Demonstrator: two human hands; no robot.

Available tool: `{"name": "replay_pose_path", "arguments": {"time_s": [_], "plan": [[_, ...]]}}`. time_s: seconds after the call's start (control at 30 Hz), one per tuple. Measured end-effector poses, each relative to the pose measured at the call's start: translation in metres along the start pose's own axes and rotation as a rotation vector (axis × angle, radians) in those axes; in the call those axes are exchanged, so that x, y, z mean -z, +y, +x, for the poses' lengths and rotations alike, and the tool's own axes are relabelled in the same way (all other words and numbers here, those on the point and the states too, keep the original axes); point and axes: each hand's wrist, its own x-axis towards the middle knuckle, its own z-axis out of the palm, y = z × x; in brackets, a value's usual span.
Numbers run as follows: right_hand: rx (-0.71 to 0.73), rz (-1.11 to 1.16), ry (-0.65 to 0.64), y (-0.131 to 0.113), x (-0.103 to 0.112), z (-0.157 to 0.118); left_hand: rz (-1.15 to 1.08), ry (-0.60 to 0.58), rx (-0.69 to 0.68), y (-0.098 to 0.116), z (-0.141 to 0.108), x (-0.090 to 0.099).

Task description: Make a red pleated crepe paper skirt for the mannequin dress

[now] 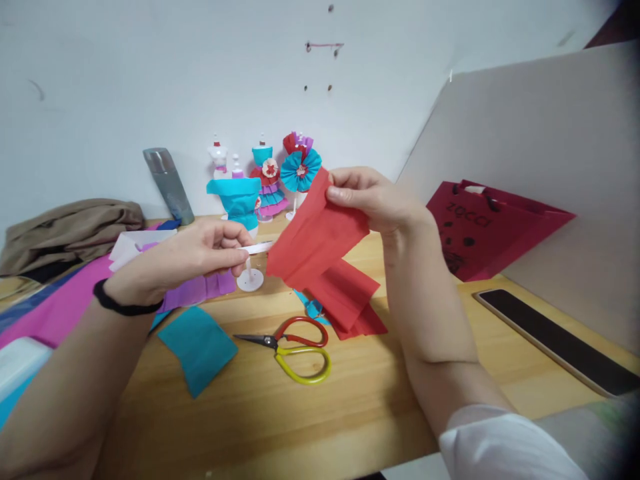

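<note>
Between the fingers and thumb of my left hand is a thin white strip, its far end close to the left edge of a red crepe paper piece. My right hand pinches that paper by its upper corner, holding it raised and slanted over the table. Below it lie folded red paper pieces and small blue scraps. Scissors with one red and one yellow handle rest partly spread in front. A teal paper piece lies to their left. Behind my left hand stands a small mannequin dressed in blue paper.
Other small dressed mannequins stand along the wall. A grey bottle leans at the back left, near brown cloth and pink paper. To the right are a red paper bag and a phone on the wooden table.
</note>
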Motion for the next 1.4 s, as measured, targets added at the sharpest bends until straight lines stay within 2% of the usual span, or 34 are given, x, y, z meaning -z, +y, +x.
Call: {"name": "replay_pose_path", "arguments": {"time_s": [0.1,0.17,0.37,0.67,0.9,1.13,1.27,1.4], "plan": [[-0.061,-0.070,-0.142,-0.001,-0.002,0.000,0.067,-0.021,-0.018,0.000,-0.004,0.006],[-0.072,-0.086,-0.179,-0.001,-0.006,0.001,0.103,-0.018,-0.035,0.001,-0.006,0.009],[-0.085,-0.004,-0.136,0.004,-0.020,0.010,0.105,-0.014,-0.042,0.001,-0.006,0.009],[-0.112,-0.025,-0.220,0.006,-0.028,0.011,0.073,-0.002,-0.048,0.001,-0.008,0.009],[-0.069,0.075,-0.037,0.009,-0.028,0.014,0.033,0.022,-0.058,0.002,-0.005,0.008],[0.012,0.123,-0.076,0.007,-0.021,0.010,-0.054,0.034,-0.076,-0.011,-0.001,0.011],[0.105,0.222,0.060,0.005,-0.029,0.012,-0.010,0.026,-0.091,-0.010,0.001,0.005],[0.153,0.243,0.178,0.004,-0.033,0.013,-0.057,0.044,-0.014,-0.006,0.000,0.000]]}}
